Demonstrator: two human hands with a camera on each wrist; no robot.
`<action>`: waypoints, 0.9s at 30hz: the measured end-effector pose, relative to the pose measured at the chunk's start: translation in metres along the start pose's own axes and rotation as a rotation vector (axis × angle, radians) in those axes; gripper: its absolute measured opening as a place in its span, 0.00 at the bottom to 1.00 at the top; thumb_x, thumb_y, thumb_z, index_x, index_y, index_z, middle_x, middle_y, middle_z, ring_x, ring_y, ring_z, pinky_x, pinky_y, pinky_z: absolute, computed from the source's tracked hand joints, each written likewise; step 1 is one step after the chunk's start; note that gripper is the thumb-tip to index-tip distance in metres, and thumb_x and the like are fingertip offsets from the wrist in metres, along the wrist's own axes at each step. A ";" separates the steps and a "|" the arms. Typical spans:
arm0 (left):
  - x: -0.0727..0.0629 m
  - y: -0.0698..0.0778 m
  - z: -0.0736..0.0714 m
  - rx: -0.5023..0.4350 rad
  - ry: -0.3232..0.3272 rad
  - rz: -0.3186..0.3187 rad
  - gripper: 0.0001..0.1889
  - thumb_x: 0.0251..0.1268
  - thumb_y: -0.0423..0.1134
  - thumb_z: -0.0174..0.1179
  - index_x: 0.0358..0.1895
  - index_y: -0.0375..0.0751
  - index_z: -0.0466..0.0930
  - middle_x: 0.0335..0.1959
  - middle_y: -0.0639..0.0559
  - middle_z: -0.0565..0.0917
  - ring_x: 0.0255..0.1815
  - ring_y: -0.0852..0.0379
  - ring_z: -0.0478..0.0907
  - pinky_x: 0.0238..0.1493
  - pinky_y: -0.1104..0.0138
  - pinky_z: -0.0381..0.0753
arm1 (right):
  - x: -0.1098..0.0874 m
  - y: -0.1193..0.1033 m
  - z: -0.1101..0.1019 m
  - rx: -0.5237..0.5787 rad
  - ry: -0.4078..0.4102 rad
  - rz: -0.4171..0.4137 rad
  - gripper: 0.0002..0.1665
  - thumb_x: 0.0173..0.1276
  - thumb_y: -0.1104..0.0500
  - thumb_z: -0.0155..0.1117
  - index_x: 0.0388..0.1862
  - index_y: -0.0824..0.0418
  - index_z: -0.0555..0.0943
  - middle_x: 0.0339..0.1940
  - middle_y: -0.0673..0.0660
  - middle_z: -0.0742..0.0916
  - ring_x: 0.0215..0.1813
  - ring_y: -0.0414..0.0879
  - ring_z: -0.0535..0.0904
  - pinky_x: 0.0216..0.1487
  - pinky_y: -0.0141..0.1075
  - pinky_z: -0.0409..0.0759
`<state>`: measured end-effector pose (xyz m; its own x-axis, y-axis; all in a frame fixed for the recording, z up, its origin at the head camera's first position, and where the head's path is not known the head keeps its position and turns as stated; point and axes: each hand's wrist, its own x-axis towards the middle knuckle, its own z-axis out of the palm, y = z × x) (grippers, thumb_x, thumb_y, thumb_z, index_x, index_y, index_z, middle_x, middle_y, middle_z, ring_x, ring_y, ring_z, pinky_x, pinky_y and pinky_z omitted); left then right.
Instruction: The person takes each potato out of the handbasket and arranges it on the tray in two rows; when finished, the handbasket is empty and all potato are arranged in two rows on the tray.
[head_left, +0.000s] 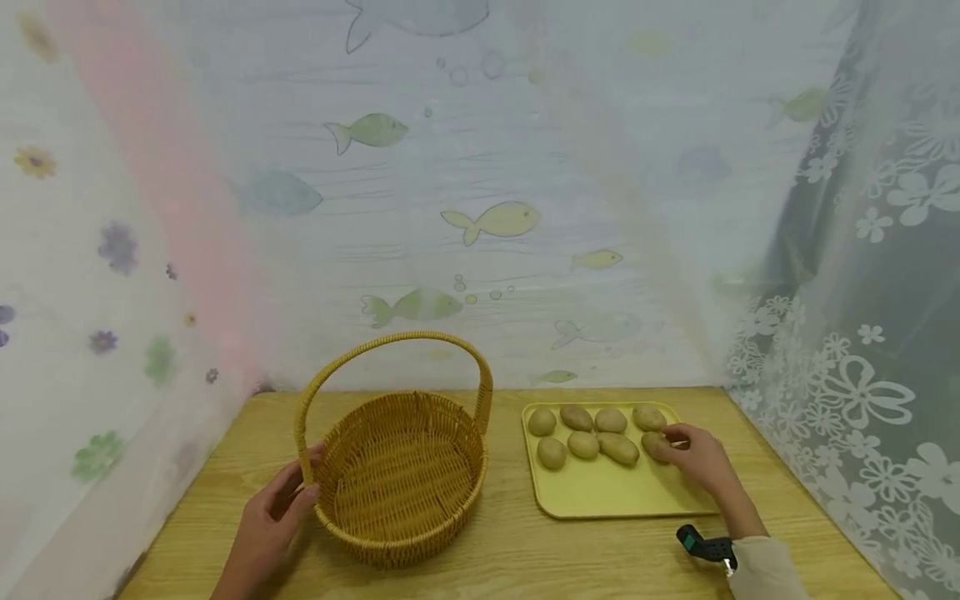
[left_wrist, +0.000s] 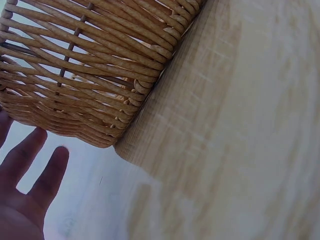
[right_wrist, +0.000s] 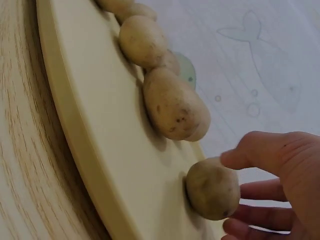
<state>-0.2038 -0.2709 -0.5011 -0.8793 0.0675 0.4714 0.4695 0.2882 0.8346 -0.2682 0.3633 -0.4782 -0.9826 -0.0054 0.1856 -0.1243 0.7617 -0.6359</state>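
Note:
On the left stands a round wicker basket (head_left: 405, 533) with a tall arched handle; its inside is bare. My left hand (head_left: 273, 517) touches the basket's left rim, thumb and fingertips on either side of the handle's foot. In the left wrist view, the left hand's fingers (left_wrist: 50, 180) are spread and fairly straight, tips close to the woven rim. My right hand (head_left: 697, 458) pinches a potato (right_wrist: 212, 187) between thumb and fingers, at the right end of the front row on a yellow tray (head_left: 600, 496). Several other potatoes (head_left: 618, 450) lie on the tray in two rows.
The wooden table (head_left: 517, 558) carries the basket and the tray, with a strip of bare wood between them. A fish-printed curtain (head_left: 495, 275) closes off the back. A small black device (head_left: 705, 546) sits at my right wrist, near the tray's front edge.

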 end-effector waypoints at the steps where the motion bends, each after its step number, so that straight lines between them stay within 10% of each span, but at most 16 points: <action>1: 0.001 0.001 -0.002 0.013 -0.003 0.017 0.23 0.88 0.33 0.44 0.80 0.38 0.64 0.76 0.43 0.71 0.71 0.67 0.70 0.61 0.77 0.75 | 0.000 -0.002 0.000 -0.019 0.022 -0.016 0.30 0.75 0.53 0.70 0.62 0.77 0.79 0.55 0.73 0.84 0.52 0.66 0.83 0.47 0.55 0.85; 5: 0.010 0.005 -0.019 0.108 0.019 0.027 0.26 0.91 0.38 0.31 0.84 0.45 0.54 0.80 0.40 0.62 0.78 0.57 0.62 0.70 0.68 0.71 | 0.001 -0.014 0.001 -0.075 0.136 -0.101 0.32 0.78 0.56 0.66 0.70 0.77 0.72 0.63 0.78 0.79 0.61 0.74 0.76 0.54 0.65 0.79; 11: 0.021 0.006 -0.048 0.527 0.023 -0.114 0.33 0.89 0.50 0.41 0.87 0.49 0.43 0.85 0.37 0.39 0.80 0.32 0.20 0.68 0.23 0.27 | 0.006 -0.029 -0.002 -0.279 0.298 -0.219 0.39 0.83 0.50 0.58 0.82 0.68 0.60 0.77 0.81 0.60 0.74 0.82 0.53 0.66 0.78 0.56; 17: 0.025 0.011 -0.067 0.933 -0.008 -0.148 0.41 0.86 0.60 0.37 0.86 0.46 0.29 0.81 0.46 0.16 0.74 0.33 0.05 0.65 0.33 0.06 | 0.001 -0.034 -0.002 -0.422 0.329 -0.147 0.47 0.80 0.33 0.52 0.87 0.53 0.53 0.84 0.74 0.46 0.80 0.78 0.31 0.71 0.78 0.32; 27: 0.038 0.018 -0.071 1.050 0.028 -0.130 0.44 0.83 0.65 0.38 0.85 0.52 0.26 0.80 0.53 0.11 0.74 0.38 0.03 0.66 0.35 0.07 | 0.005 -0.037 0.002 -0.466 0.323 -0.142 0.53 0.75 0.29 0.55 0.88 0.49 0.50 0.85 0.69 0.39 0.80 0.71 0.22 0.70 0.77 0.25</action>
<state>-0.2226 -0.3308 -0.4480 -0.9095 -0.0414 0.4137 0.0560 0.9738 0.2205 -0.2690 0.3340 -0.4550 -0.8599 0.0135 0.5102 -0.1062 0.9730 -0.2048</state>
